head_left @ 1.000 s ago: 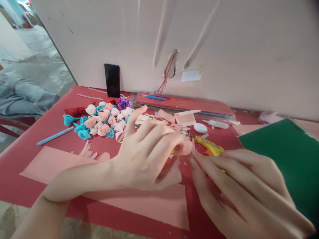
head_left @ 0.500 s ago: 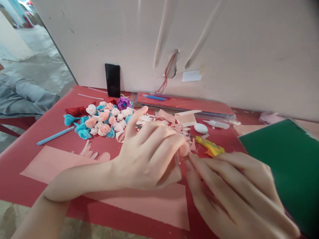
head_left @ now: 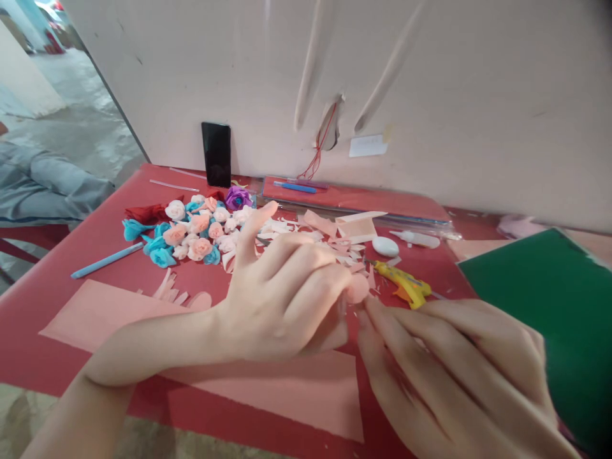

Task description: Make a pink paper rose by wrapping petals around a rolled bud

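Over the middle of the red table, my left hand (head_left: 282,293) is closed around a small pink paper petal (head_left: 357,290), little finger raised. The petal's rounded top shows beyond the knuckles; its lower part is hidden. My right hand (head_left: 459,370) pinches at the petal's lower edge with thumb and forefinger. Below my left hand lies a wide pink paper sheet (head_left: 306,389). Behind the hands are pink paper scraps (head_left: 329,229). A yellow glue gun (head_left: 404,284) lies just beyond my right hand.
Pink, white and blue paper flowers (head_left: 201,236) cluster at left, with a purple flower (head_left: 239,197) behind. A black phone (head_left: 217,155) leans against the panel. A blue stick (head_left: 108,260) lies left; a green sheet (head_left: 540,319) lies right. Someone's grey-clad legs (head_left: 48,178) are at far left.
My right hand has shifted slightly right, and its fingers have turned a little. More of the petal and of the yellow glue gun shows. My left hand has barely moved.
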The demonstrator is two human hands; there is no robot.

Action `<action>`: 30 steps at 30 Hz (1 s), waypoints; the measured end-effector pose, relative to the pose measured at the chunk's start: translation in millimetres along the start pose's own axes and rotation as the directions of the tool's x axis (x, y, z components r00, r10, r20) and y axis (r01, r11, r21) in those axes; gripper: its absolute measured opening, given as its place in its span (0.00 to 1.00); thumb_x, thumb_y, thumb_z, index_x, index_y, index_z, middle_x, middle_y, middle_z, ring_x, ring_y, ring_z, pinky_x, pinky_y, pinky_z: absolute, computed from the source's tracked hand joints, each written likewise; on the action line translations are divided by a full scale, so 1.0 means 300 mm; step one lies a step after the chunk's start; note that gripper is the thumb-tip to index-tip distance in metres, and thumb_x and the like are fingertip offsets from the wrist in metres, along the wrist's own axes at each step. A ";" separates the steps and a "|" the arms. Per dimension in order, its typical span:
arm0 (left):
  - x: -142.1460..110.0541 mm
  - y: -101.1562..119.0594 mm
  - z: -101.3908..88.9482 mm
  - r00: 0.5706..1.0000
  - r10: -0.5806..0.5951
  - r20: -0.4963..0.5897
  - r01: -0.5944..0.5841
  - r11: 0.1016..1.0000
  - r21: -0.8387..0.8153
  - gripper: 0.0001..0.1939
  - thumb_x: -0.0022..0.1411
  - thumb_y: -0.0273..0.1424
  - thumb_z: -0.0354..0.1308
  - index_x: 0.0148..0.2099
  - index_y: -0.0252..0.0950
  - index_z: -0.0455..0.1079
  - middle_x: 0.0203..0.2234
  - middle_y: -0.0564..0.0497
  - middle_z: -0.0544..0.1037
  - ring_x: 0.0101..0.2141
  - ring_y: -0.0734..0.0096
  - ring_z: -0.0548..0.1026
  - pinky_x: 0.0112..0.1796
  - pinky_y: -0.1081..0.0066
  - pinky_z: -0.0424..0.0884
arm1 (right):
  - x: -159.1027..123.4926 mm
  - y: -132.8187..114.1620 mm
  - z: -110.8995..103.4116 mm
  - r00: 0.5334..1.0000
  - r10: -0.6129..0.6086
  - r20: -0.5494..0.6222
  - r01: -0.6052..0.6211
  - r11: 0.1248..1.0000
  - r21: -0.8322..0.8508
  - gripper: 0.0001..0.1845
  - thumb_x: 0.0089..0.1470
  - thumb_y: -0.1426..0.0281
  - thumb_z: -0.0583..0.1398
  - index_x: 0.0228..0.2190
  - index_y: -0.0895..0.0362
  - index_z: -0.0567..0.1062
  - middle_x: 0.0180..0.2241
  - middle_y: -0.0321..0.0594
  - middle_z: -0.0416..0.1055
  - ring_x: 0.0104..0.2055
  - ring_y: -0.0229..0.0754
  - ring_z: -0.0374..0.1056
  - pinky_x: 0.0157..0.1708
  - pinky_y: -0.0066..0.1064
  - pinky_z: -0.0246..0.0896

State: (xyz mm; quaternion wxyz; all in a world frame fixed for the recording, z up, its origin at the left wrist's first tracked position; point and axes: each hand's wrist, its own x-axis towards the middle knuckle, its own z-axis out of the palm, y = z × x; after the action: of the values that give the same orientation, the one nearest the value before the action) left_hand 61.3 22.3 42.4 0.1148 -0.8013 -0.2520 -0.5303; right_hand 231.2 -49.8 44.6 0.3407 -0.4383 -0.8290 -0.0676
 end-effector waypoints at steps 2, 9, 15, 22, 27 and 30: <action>-0.001 -0.002 0.000 1.000 0.015 -0.004 -0.015 1.000 0.011 0.05 0.53 0.24 0.54 0.29 0.38 0.61 0.22 0.56 0.72 0.27 0.74 0.70 0.52 0.58 0.61 | 0.018 -0.018 0.006 0.996 -0.046 -0.071 0.033 0.982 -0.184 0.18 0.47 0.80 0.61 0.39 0.49 0.74 0.24 0.37 0.74 0.27 0.45 0.66 0.28 0.39 0.60; 0.000 -0.005 0.003 0.999 0.027 -0.027 -0.026 0.999 0.020 0.06 0.53 0.24 0.52 0.27 0.38 0.59 0.21 0.58 0.70 0.25 0.75 0.68 0.50 0.58 0.62 | 0.056 -0.037 0.015 0.980 -0.144 -0.138 0.097 0.948 -0.302 0.10 0.48 0.81 0.60 0.33 0.56 0.73 0.21 0.39 0.72 0.27 0.43 0.62 0.27 0.37 0.57; 0.026 -0.021 -0.052 0.982 -0.067 0.176 0.110 0.964 -0.243 0.06 0.58 0.23 0.46 0.33 0.37 0.62 0.27 0.53 0.74 0.31 0.71 0.71 0.43 0.63 0.65 | 0.064 -0.030 0.018 0.985 -0.092 -0.146 0.064 0.981 -0.184 0.10 0.50 0.80 0.59 0.34 0.55 0.73 0.25 0.39 0.73 0.30 0.43 0.61 0.33 0.38 0.58; 0.060 -0.068 -0.084 0.808 -0.170 0.564 0.536 0.608 -0.585 0.09 0.63 0.23 0.45 0.35 0.34 0.66 0.31 0.52 0.74 0.34 0.77 0.70 0.39 0.74 0.67 | 0.071 0.015 0.011 0.987 0.131 -0.096 -0.128 0.991 0.040 0.13 0.53 0.81 0.55 0.34 0.51 0.71 0.31 0.37 0.70 0.39 0.45 0.60 0.42 0.42 0.54; 0.067 -0.067 -0.081 0.618 -0.046 0.785 0.774 0.215 -0.596 0.08 0.63 0.24 0.49 0.31 0.34 0.66 0.28 0.53 0.75 0.34 0.76 0.73 0.36 0.76 0.70 | 0.097 0.095 0.021 0.994 -0.097 0.045 0.080 0.954 0.288 0.14 0.53 0.83 0.52 0.34 0.53 0.68 0.30 0.38 0.67 0.37 0.44 0.56 0.38 0.39 0.54; 0.068 -0.061 -0.081 0.530 -0.034 0.848 0.848 0.064 -0.527 0.07 0.62 0.24 0.50 0.30 0.33 0.65 0.30 0.51 0.74 0.31 0.78 0.74 0.33 0.76 0.71 | 0.106 0.110 0.034 0.990 -0.076 0.121 0.018 0.907 0.421 0.12 0.54 0.82 0.52 0.33 0.53 0.68 0.30 0.37 0.67 0.37 0.42 0.55 0.37 0.38 0.54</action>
State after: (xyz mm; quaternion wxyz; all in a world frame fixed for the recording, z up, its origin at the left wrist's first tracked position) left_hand 38.7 32.6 69.6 -0.6688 -0.6795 -0.1619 -0.2545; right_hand 239.3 -3.8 50.6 0.3685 -0.3384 -0.8555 0.1332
